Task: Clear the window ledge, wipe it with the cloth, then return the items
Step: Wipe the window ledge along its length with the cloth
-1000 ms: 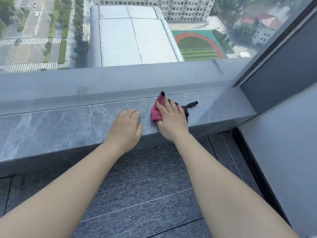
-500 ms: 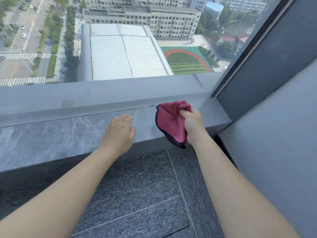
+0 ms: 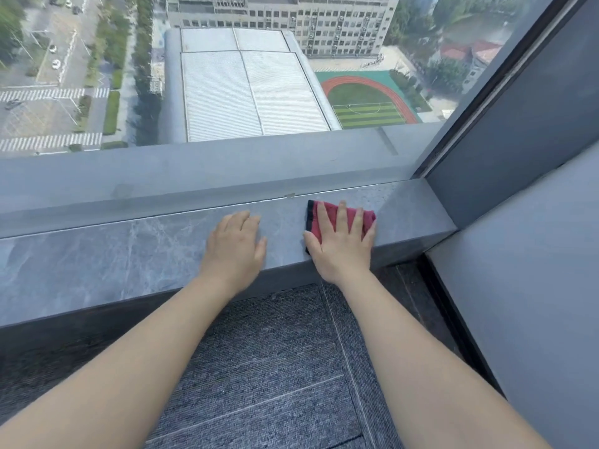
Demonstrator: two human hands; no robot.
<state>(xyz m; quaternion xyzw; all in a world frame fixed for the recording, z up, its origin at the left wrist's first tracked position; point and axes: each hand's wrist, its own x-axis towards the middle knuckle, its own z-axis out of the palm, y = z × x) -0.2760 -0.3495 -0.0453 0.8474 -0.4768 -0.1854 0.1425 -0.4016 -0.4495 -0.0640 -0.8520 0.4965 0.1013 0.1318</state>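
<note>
The grey marble window ledge [image 3: 113,254] runs across the view below the glass. A folded pink cloth [image 3: 329,207] with a dark edge lies flat on the ledge's right part. My right hand [image 3: 340,244] presses flat on the cloth, fingers spread over it. My left hand [image 3: 235,247] rests palm down on the bare ledge just left of the cloth, holding nothing. No other items show on the ledge.
The ledge ends at a grey wall [image 3: 525,260] and dark window frame [image 3: 486,92] on the right. Grey carpet tiles [image 3: 275,367] cover the floor below. The window pane [image 3: 227,76] stands right behind the ledge.
My right hand lifted the cloth off the ledge, bunched in its grip, then laid it back down flat further right. My left hand stayed on the ledge.
</note>
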